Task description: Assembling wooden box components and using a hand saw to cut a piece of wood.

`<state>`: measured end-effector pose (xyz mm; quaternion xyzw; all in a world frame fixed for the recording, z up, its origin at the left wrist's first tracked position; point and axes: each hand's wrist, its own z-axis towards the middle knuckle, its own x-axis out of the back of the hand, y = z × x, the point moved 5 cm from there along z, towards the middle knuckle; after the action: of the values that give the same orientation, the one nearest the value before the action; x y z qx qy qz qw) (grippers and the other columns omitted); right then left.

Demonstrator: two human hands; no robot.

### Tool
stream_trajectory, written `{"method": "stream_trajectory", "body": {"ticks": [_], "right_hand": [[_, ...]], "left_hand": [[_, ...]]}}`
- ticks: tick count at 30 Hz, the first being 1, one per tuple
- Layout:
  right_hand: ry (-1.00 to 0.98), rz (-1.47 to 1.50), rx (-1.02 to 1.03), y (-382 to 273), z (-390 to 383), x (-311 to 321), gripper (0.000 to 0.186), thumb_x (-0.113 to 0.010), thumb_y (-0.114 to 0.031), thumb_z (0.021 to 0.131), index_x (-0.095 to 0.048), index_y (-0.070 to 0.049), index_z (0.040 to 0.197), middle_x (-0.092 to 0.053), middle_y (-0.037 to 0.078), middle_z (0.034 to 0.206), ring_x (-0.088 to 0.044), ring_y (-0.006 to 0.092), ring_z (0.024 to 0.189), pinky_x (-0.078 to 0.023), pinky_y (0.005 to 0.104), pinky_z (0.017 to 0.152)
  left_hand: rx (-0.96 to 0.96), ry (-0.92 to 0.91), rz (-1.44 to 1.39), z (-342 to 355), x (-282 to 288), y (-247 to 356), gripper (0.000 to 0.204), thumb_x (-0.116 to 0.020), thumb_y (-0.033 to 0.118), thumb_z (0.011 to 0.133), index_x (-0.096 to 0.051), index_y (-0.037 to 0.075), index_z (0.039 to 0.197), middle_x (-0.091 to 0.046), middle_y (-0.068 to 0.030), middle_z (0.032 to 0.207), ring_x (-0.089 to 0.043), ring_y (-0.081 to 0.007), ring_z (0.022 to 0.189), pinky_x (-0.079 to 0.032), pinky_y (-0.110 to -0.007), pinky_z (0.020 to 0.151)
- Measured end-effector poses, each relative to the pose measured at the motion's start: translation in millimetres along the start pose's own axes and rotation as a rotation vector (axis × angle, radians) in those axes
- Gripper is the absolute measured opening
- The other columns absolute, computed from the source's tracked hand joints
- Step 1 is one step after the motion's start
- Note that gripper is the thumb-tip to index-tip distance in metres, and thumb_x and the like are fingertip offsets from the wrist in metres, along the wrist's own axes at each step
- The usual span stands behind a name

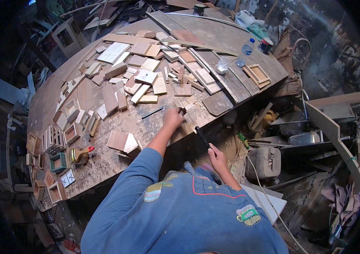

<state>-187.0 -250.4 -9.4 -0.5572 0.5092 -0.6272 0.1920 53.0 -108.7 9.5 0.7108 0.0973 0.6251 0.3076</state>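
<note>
My right hand (217, 157) is wrapped round the long black handle of a handsaw (202, 136), just off the table's front edge. The saw's thin blade runs up and away to the left over the tabletop, close beside my left hand (174, 118). The left hand is closed and pressed down near the table edge, by a small dark piece at its fingertips that I cannot make out clearly. Small thin wood offcuts (196, 104) lie just beyond it. To its left rests a slim dark rod (152, 112).
A pile of wood blocks (146, 76) covers the table's middle. Small wooden boxes (55, 192), a green box (58, 162) and a paintbrush (82, 155) are at the left. A water bottle (245, 53) stands far right. A grey jerrycan (263, 163) and a cable (256, 173) are below at right.
</note>
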Motion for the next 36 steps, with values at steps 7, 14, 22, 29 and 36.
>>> {"method": "stream_trajectory", "body": {"ticks": [7, 14, 22, 29, 36], "right_hand": [[-0.136, 0.237, 0.070, 5.3, 79.9, -15.1, 0.039, -0.052, -0.029, 0.093, -0.059, -0.001, 0.119, -0.064, 0.022, 0.108, -0.064, 0.0284, 0.099, -0.047, 0.0329, 0.086], [-0.212, -0.288, 0.223, -48.0, 256.6, -18.9, 0.043, -0.045, -0.026, 0.092, -0.049, -0.006, 0.129, -0.063, 0.026, 0.097, -0.059, 0.0443, 0.091, -0.046, 0.0485, 0.081], [-0.524, -0.174, 0.801, -140.3, 340.3, -32.0, 0.053, -0.063, -0.017, 0.071, -0.056, -0.004, 0.121, -0.062, 0.022, 0.097, -0.061, 0.0367, 0.090, -0.048, 0.0424, 0.077], [-0.573, -0.122, 0.849, -171.6, 347.1, -27.5, 0.022, -0.066, -0.020, 0.080, -0.068, -0.003, 0.094, -0.065, 0.018, 0.082, -0.063, 0.0354, 0.075, -0.050, 0.0404, 0.068], [-0.446, -0.116, 0.845, -175.3, 353.7, -30.3, 0.018, -0.066, -0.020, 0.080, -0.068, -0.005, 0.091, -0.065, 0.016, 0.079, -0.063, 0.0345, 0.070, -0.049, 0.0406, 0.063]], "left_hand": [[-0.054, 0.088, 0.215, 36.0, 12.9, -6.5, 0.013, -0.060, 0.017, 0.080, -0.067, 0.007, 0.085, -0.065, -0.0178, 0.086, -0.064, -0.0350, 0.082, -0.051, -0.046, 0.071], [-0.028, 0.185, -0.115, 63.1, 7.0, -8.3, 0.020, -0.055, 0.021, 0.087, -0.065, 0.007, 0.098, -0.064, -0.0180, 0.091, -0.061, -0.0372, 0.085, -0.047, -0.045, 0.073], [-0.068, 0.284, -0.054, 91.4, 30.0, 45.6, 0.015, -0.055, 0.014, 0.087, -0.061, 0.006, 0.098, -0.062, -0.0146, 0.089, -0.060, -0.0365, 0.079, -0.047, -0.043, 0.067], [-0.052, 0.377, -0.044, 110.8, 47.3, 61.0, 0.012, -0.055, 0.013, 0.084, -0.061, 0.008, 0.093, -0.060, -0.0139, 0.086, -0.060, -0.0361, 0.077, -0.048, -0.045, 0.065], [-0.029, 0.518, -0.073, 122.6, 59.1, 70.0, 0.005, -0.060, 0.009, 0.079, -0.064, 0.007, 0.082, -0.062, -0.0123, 0.087, -0.061, -0.0346, 0.070, -0.050, -0.042, 0.061]]}}
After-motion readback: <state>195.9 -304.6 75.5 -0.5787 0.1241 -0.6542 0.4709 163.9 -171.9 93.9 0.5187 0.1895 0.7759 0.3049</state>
